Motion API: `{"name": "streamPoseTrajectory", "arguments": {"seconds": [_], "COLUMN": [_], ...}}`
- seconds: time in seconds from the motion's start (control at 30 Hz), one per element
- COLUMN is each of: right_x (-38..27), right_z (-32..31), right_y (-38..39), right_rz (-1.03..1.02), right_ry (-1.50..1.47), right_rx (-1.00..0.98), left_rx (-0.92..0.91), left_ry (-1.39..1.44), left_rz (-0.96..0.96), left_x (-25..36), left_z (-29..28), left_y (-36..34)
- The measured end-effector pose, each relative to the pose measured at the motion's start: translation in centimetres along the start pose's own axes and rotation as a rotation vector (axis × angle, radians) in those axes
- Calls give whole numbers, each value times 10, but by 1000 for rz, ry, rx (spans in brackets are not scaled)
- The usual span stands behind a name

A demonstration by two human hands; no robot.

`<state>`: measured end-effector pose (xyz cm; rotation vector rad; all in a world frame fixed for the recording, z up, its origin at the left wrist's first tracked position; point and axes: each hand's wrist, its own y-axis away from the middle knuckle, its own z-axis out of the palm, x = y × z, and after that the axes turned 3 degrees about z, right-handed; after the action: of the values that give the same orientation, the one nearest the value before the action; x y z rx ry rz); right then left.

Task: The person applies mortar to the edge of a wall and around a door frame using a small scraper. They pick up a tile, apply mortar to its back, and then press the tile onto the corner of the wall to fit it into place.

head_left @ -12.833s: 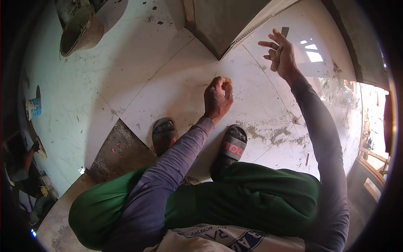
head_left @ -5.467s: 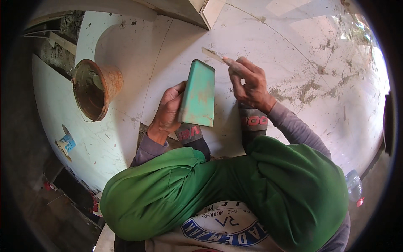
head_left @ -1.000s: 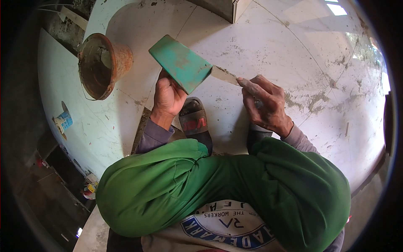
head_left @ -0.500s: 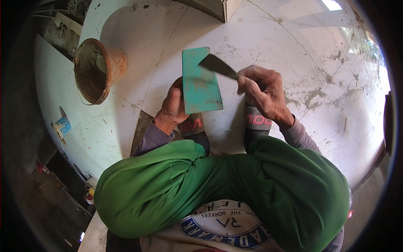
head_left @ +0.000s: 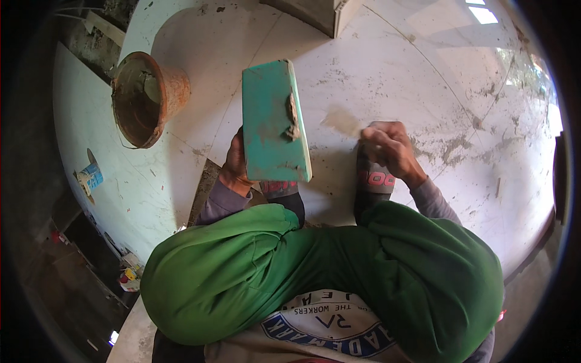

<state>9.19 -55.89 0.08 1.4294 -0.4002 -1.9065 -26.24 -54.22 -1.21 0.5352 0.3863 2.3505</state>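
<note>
My left hand (head_left: 236, 158) grips a teal rectangular float (head_left: 266, 115) from behind its left edge; the fingers behind it are hidden. The float's flat face is turned up, with grey-brown smears and a ridge of wet mortar (head_left: 293, 124) along its right side. My right hand (head_left: 390, 151) is closed on a putty knife (head_left: 342, 120), whose blade points left and is blurred by motion. A gap separates the blade from the float's right edge. Both hands are held above my feet, in front of my knees.
An orange-brown bucket (head_left: 175, 91), dirty inside, lies tipped or leans at the left. Beyond it is a blue-and-white container (head_left: 91, 176). Large pale floor tiles (head_left: 393, 72) carry dried mortar spots at the right. A box-like corner (head_left: 330, 18) juts in at the far edge.
The putty knife has moved off the float's face to the right, and its blade has turned. A mortar ridge now shows on the float, which has shifted left and tilted, showing its right edge.
</note>
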Motion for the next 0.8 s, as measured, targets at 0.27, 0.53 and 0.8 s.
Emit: {"name": "streamPoseTrajectory", "arguments": {"seconds": [0.27, 0.53, 0.8], "right_x": [-34, -6, -26], "right_z": [65, 52, 87], "right_y": [-34, -16, -46], "right_rz": [-879, -882, -981], "right_ry": [574, 863, 987], "right_rx": [353, 344, 129], "left_rx": [-5, 215, 404], "left_ry": [36, -342, -474], "left_rz": [1, 382, 476], "left_x": [-11, 28, 25], "left_z": [12, 24, 37], "left_y": [-16, -9, 32]}}
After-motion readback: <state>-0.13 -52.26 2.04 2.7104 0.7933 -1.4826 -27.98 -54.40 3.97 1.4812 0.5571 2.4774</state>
